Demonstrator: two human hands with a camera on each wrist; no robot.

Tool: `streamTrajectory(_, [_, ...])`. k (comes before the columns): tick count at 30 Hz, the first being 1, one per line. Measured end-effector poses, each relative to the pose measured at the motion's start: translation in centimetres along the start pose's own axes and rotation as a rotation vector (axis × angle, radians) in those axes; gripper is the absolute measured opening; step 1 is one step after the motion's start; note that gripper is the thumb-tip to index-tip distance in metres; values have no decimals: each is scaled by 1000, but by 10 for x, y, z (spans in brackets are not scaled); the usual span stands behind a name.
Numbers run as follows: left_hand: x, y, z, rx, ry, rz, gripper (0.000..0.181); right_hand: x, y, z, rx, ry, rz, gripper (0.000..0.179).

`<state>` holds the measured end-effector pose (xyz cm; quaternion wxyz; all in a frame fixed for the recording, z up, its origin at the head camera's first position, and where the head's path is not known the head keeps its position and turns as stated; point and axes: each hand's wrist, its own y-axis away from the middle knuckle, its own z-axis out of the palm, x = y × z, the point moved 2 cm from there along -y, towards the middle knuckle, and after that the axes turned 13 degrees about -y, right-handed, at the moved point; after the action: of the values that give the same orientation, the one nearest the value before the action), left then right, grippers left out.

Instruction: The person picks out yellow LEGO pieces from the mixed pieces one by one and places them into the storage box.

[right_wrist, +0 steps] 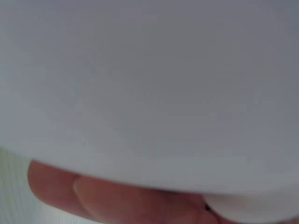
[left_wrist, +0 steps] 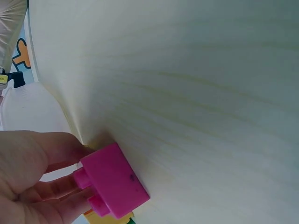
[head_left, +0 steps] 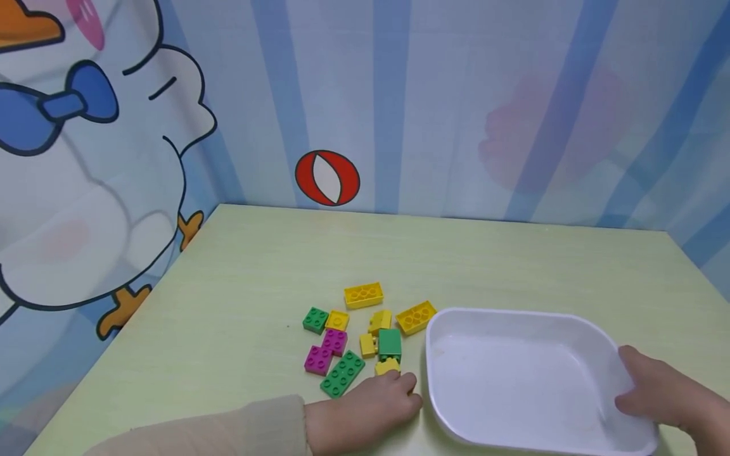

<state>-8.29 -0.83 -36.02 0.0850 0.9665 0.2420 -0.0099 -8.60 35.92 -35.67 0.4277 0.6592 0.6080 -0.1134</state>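
My left hand [head_left: 367,405] is low beside a white plastic tray [head_left: 516,323], its fingers bent downward. A magenta toy brick [left_wrist: 114,179] is pinched at its fingertips in the left wrist view; the hand hides that brick in the head view. Just beyond the fingers lies a yellow brick [head_left: 388,365], close to a green block [head_left: 390,342]. My right hand [head_left: 664,389] grips the tray's right side. In the right wrist view the tray wall fills most of the picture, with fingers [right_wrist: 121,198] along its lower edge.
Left of the tray lie a long green brick [head_left: 342,374], two magenta bricks [head_left: 318,360], a small green brick [head_left: 315,320] and several yellow bricks [head_left: 363,295]. The pale table [head_left: 239,266] meets a printed cloth backdrop [head_left: 422,114] behind and at left.
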Motion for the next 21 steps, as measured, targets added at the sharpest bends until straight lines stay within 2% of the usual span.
streamTrajectory(8, [0,0,-3,2,14,6,29,1,-1,-2,11,38,-21,52])
streamTrajectory(15, [-2,2,-10,61,-39,14,24,-1,3,0,13,5,-50,52])
streamTrajectory(21, [-5,2,-18,41,-76,-3,22,-4,2,1,-1,-8,-6,54])
